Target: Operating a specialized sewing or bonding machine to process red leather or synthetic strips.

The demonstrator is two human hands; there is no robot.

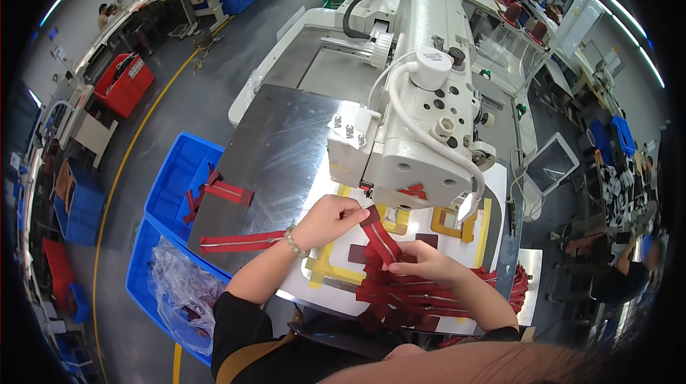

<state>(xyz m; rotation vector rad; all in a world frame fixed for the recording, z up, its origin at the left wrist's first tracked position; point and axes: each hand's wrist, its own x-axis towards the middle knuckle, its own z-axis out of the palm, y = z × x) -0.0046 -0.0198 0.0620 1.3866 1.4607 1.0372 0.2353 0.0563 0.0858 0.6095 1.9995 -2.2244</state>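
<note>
A dark red zipper (384,239) with a pale line of teeth stretches between my hands, just in front of the white sewing machine head (411,162). My left hand (330,221) pinches its upper end, where a darker square patch (371,217) shows. Lower down, the fingers of my right hand (427,262) close on the same zipper. Beneath and beside my right forearm lies a heap of red zippers (421,297). Another red zipper (239,242) runs out on the metal plate past my left wrist. Yellow frame-shaped fittings (455,224) sit under the machine head.
Left of the metal table (264,141) stand two blue bins (168,187), one holding crumpled clear plastic (182,287). Some red zippers (229,192) hang over the table's left edge. A small screen (552,164) stands at the right. Farther left is a red crate (125,84).
</note>
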